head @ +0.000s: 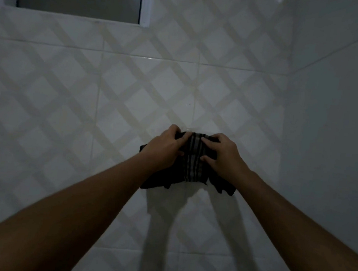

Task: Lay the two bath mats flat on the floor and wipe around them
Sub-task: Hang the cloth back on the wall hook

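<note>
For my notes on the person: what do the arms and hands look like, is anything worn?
The left arm and right arm are bare up to the picture's edge: no sleeves show. The left hand and the right hand wear no gloves, and I see no watch, bracelet or ring, though the light is dim.

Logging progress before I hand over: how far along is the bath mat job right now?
Done: nothing that shows; no mat lies flat in view, and the floor is out of frame. In hand: the left hand and right hand both grip a bunched dark striped cloth in front of the tiled wall; whether it is a mat is unclear. Left: laying both mats and wiping around them.
</note>
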